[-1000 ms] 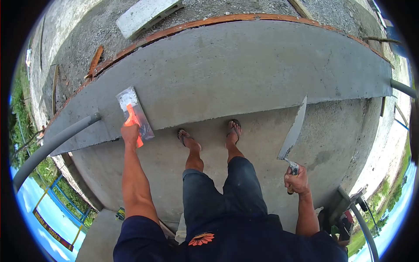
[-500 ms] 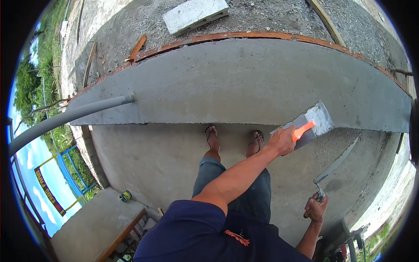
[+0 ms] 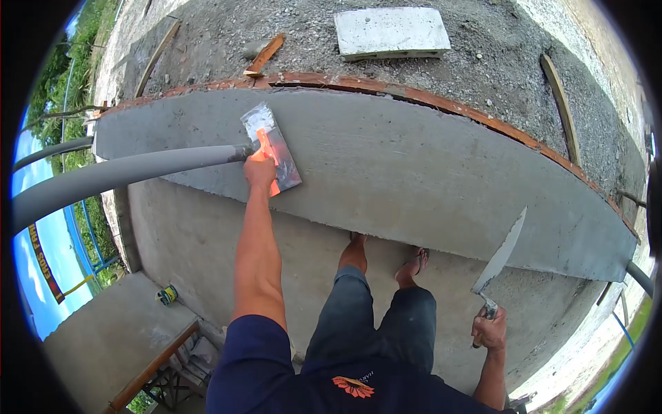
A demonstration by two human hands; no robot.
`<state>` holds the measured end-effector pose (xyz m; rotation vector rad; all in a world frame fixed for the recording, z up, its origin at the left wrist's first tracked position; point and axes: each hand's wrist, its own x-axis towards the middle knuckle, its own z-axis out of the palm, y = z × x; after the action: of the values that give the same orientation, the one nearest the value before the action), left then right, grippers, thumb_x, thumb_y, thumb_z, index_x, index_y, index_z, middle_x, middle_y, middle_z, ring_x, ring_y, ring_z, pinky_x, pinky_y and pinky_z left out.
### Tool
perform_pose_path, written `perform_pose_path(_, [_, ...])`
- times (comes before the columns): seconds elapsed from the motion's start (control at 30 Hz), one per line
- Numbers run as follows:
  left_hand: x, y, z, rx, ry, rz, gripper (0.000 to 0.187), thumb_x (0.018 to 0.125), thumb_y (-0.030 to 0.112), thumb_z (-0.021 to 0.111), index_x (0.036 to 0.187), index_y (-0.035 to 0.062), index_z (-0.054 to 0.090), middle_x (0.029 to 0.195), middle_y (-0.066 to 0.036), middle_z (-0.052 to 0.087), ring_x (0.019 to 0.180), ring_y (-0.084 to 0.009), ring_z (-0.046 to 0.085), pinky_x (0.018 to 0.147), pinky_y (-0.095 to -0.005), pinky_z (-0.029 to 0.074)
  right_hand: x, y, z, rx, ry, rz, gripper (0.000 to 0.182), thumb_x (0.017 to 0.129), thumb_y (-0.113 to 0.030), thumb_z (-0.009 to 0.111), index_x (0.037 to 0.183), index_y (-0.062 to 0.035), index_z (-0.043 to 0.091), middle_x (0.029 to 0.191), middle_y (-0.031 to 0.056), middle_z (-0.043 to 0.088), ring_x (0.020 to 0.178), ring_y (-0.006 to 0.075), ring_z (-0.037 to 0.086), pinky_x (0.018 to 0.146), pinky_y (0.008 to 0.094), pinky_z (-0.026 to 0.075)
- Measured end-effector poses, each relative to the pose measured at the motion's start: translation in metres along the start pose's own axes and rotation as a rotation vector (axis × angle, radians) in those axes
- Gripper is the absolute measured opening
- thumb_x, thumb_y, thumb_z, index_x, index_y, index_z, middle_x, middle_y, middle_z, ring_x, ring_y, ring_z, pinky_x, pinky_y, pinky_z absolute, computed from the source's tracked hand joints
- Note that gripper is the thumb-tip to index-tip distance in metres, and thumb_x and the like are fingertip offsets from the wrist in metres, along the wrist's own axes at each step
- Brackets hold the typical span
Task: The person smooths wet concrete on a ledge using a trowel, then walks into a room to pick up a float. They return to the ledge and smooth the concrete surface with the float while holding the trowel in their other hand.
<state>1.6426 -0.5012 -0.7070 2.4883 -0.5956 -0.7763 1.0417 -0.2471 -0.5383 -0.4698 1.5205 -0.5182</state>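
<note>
My left hand (image 3: 260,172) is wrapped round the orange handle of a finishing trowel (image 3: 285,164). Its rectangular metal blade lies over the left part of a grey, smooth concrete ledge (image 3: 400,172), with pale wet mortar on the blade's far end. Right beside the blade, a grey pipe (image 3: 131,175) meets the ledge. On the right, my right hand (image 3: 491,328) grips the handle of a brick trowel (image 3: 503,252). That long pointed blade is tilted up and away from me, its tip appearing over the ledge's near edge.
Wooden form boards (image 3: 441,103) border the ledge's far side. Beyond lie gravel, a concrete block (image 3: 392,33) and a loose timber (image 3: 562,107). My feet in sandals stand on the lower concrete floor (image 3: 186,228). A yellow-green tape measure (image 3: 166,295) rests on a slab at lower left.
My left hand has carried the finishing trowel from the ledge's right side across to its left, beside the pipe. My right hand still holds the brick trowel. The view has shifted.
</note>
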Motion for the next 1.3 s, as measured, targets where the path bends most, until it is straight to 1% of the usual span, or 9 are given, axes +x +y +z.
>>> perform_pose_path(0.17, [0.0, 0.047, 0.017, 0.095, -0.119, -0.039, 0.018, 0.077, 0.009, 0.061, 0.089, -0.0024, 0.066, 0.078, -0.016, 0.068, 0.071, -0.0256, 0.068, 0.059, -0.0389, 0.051, 0.013, -0.031, 0.048, -0.008, -0.058, 0.033, 0.018, 0.073, -0.003, 0.067, 0.078, -0.0042, 0.05, 0.057, 0.0047, 0.056, 0.045, 0.0128, 0.055, 0.043, 0.0268, 0.045])
perform_pose_path(0.33, [-0.117, 0.092, 0.092, 0.425, -0.515, 0.248, 0.034, 0.08, 0.013, 0.058, 0.111, 0.0009, 0.059, 0.117, -0.026, 0.061, 0.11, -0.0444, 0.057, 0.095, -0.0489, 0.047, 0.026, -0.053, 0.087, 0.048, -0.068, 0.013, 0.018, 0.073, -0.002, 0.068, 0.078, -0.0053, 0.051, 0.059, 0.0041, 0.056, 0.046, 0.0125, 0.056, 0.043, 0.0269, 0.045])
perform_pose_path(0.73, [-0.019, 0.066, -0.002, 0.157, -0.247, -0.055, 0.027, 0.075, 0.009, 0.061, 0.1, -0.0035, 0.064, 0.091, -0.023, 0.069, 0.086, -0.0381, 0.067, 0.079, -0.0425, 0.051, 0.039, -0.062, 0.058, 0.076, -0.084, 0.021, 0.019, 0.073, 0.0, 0.069, 0.08, -0.0055, 0.051, 0.061, 0.0036, 0.056, 0.048, 0.0122, 0.056, 0.045, 0.0272, 0.046])
perform_pose_path(0.8, [-0.066, 0.063, 0.056, 0.195, -0.374, 0.055, 0.028, 0.076, 0.009, 0.061, 0.1, -0.0044, 0.064, 0.095, -0.025, 0.068, 0.092, -0.0417, 0.066, 0.08, -0.0425, 0.051, 0.043, -0.058, 0.049, 0.069, -0.107, 0.036, 0.019, 0.073, -0.001, 0.069, 0.08, -0.0054, 0.052, 0.061, 0.0036, 0.056, 0.048, 0.012, 0.056, 0.045, 0.0272, 0.046])
perform_pose_path(0.83, [-0.087, 0.044, 0.098, 0.257, -0.362, 0.345, 0.026, 0.075, 0.007, 0.06, 0.098, -0.0045, 0.063, 0.079, -0.021, 0.068, 0.069, -0.0322, 0.068, 0.062, -0.042, 0.052, 0.043, -0.055, 0.043, 0.08, -0.109, 0.035, 0.019, 0.073, -0.001, 0.069, 0.08, -0.0054, 0.052, 0.061, 0.0036, 0.056, 0.048, 0.012, 0.056, 0.045, 0.0272, 0.046])
perform_pose_path(0.93, [-0.204, 0.093, 0.151, 0.589, -0.693, 0.408, 0.038, 0.08, 0.012, 0.056, 0.117, 0.0038, 0.058, 0.114, -0.028, 0.062, 0.112, -0.0464, 0.056, 0.098, -0.0499, 0.044, 0.038, -0.056, 0.026, 0.096, -0.111, 0.013, 0.019, 0.074, -0.001, 0.07, 0.08, -0.0053, 0.052, 0.061, 0.0038, 0.056, 0.047, 0.0118, 0.055, 0.044, 0.0272, 0.045])
perform_pose_path(1.03, [-0.229, 0.107, 0.154, 0.57, -0.779, 0.437, 0.038, 0.079, 0.011, 0.057, 0.116, 0.0041, 0.059, 0.111, -0.028, 0.063, 0.112, -0.0466, 0.056, 0.097, -0.0492, 0.045, 0.026, -0.06, -0.003, 0.129, -0.083, -0.031, 0.019, 0.073, -0.001, 0.07, 0.08, -0.0051, 0.052, 0.061, 0.0041, 0.056, 0.047, 0.0118, 0.055, 0.044, 0.0273, 0.045])
perform_pose_path(1.2, [-0.096, 0.055, 0.077, 0.188, -0.196, 0.221, 0.022, 0.075, 0.006, 0.057, 0.095, 0.0003, 0.064, 0.08, -0.015, 0.068, 0.071, -0.0284, 0.067, 0.066, -0.04, 0.053, 0.02, -0.051, -0.049, 0.18, -0.035, -0.043, 0.02, 0.073, -0.002, 0.07, 0.081, -0.0048, 0.052, 0.061, 0.0048, 0.057, 0.047, 0.0122, 0.056, 0.044, 0.0273, 0.045])
perform_pose_path(1.3, [-0.087, 0.071, 0.073, 0.073, -0.28, 0.025, 0.022, 0.073, 0.002, 0.055, 0.092, -0.0001, 0.065, 0.069, -0.009, 0.062, 0.052, -0.0211, 0.058, 0.048, -0.0345, 0.047, 0.021, -0.031, -0.063, 0.218, -0.031, -0.032, 0.02, 0.073, -0.002, 0.07, 0.082, -0.0047, 0.052, 0.062, 0.005, 0.057, 0.048, 0.0123, 0.056, 0.045, 0.0271, 0.046])
